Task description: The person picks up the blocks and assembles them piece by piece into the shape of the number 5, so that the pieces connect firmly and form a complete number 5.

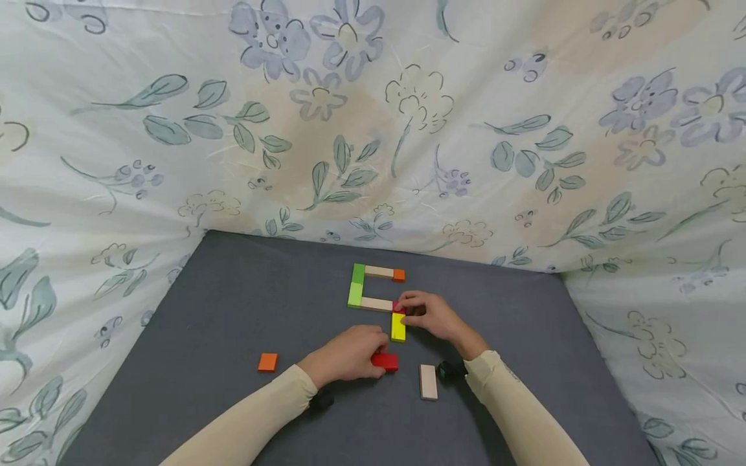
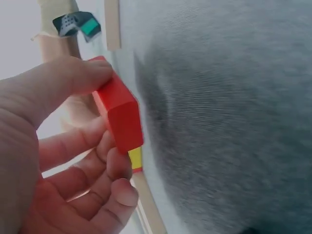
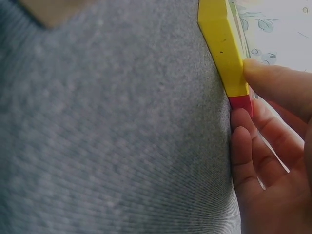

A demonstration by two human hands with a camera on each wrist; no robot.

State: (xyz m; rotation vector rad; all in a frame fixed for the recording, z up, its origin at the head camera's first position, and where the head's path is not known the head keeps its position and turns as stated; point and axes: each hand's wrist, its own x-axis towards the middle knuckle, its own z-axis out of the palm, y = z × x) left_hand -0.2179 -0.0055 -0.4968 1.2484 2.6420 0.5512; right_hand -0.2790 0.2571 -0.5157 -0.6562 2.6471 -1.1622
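Observation:
My left hand pinches a red block between thumb and fingers; the left wrist view shows that red block tilted above the cloth. My right hand is at a yellow block and a small dark-red block that meets its far end. In the right wrist view the thumb touches the side of the yellow block, and fairly straight fingers rest against the dark-red block. These join a flat outline with a pale block, green blocks, another pale block and an orange block.
A loose orange square block lies left of my left forearm. A loose pale block lies near my right wrist. The dark grey cloth covers the surface; a floral curtain hangs behind and at both sides.

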